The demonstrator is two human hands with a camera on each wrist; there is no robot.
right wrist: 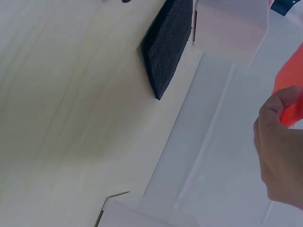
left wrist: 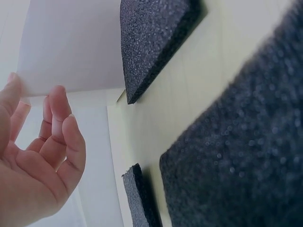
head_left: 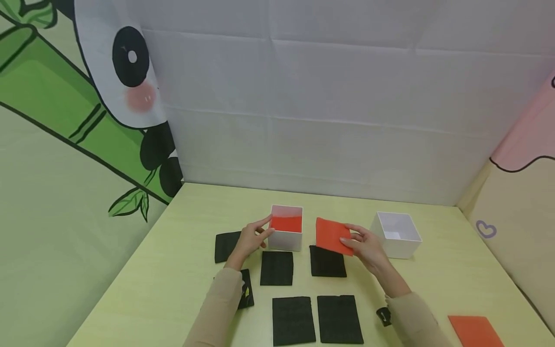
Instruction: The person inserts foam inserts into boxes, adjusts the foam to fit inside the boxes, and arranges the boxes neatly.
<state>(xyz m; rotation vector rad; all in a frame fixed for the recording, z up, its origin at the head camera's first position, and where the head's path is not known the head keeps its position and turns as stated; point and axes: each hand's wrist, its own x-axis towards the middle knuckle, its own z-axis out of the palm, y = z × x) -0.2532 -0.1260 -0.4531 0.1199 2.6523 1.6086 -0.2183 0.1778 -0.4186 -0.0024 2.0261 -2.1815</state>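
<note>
My left hand (head_left: 250, 240) holds the left side of a white open-topped box (head_left: 285, 241), its fingertips at the rim. In the left wrist view, the thumb and fingers (left wrist: 59, 106) meet the edge of the box wall (left wrist: 75, 52). Inside the box lies an orange foam sheet (head_left: 286, 223). To the right of that box, my right hand (head_left: 366, 248) pinches another orange foam sheet (head_left: 330, 235) by its right edge, raised above a black foam square (head_left: 328, 266). The right wrist view shows only part of this sheet (right wrist: 289, 75).
A second white box (head_left: 401, 248) stands to the right of my right hand. Several black foam squares, such as one at the front (head_left: 294, 320), are spread over the table (head_left: 147, 289). Another orange sheet (head_left: 476, 331) lies front right, and a small black object (head_left: 383, 316) sits by my right sleeve.
</note>
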